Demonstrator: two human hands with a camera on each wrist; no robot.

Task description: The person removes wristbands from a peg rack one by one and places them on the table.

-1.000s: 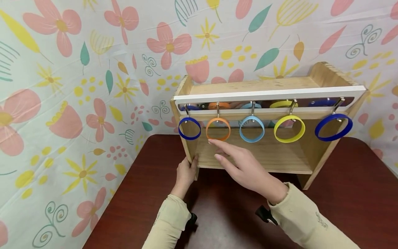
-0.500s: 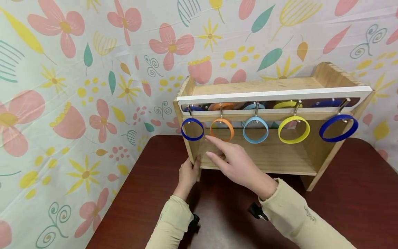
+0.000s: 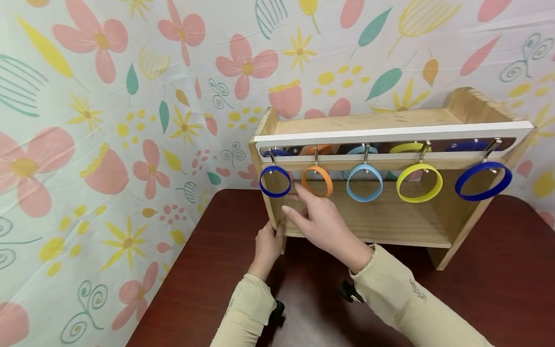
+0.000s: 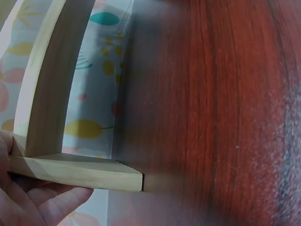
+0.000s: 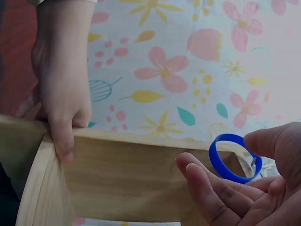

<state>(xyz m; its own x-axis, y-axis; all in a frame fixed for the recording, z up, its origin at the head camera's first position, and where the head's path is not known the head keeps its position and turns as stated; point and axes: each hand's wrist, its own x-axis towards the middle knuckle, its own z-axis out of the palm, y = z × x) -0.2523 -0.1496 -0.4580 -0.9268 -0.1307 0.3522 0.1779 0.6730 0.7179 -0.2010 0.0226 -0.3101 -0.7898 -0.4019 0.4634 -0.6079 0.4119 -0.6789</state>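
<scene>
My left hand (image 3: pixel 266 246) grips the lower left side panel of a small wooden shelf (image 3: pixel 368 212); in the left wrist view its fingers curl under the panel (image 4: pixel 94 176). A small dark blue ring (image 3: pixel 275 194) hangs from the leftmost hook on the shelf's front. My right hand (image 3: pixel 321 219) is just below and right of it, beside an orange ring (image 3: pixel 329 185). In the right wrist view, the right thumb and fingers are spread around the blue ring (image 5: pixel 216 162), not closed on it. Whether the thumb touches it, I cannot tell.
Light blue (image 3: pixel 364 198), yellow (image 3: pixel 419 199) and larger dark blue rings (image 3: pixel 472 197) hang farther right. The hooks sit along a white-framed reflective strip (image 3: pixel 390 130). The shelf stands on a dark red wooden table (image 3: pixel 191 289) before a flower-patterned cloth (image 3: pixel 173 72).
My right hand has moved left, from below the orange ring toward the leftmost blue ring. The orange ring has turned slightly. My left hand stays on the panel while the view shifts a little.
</scene>
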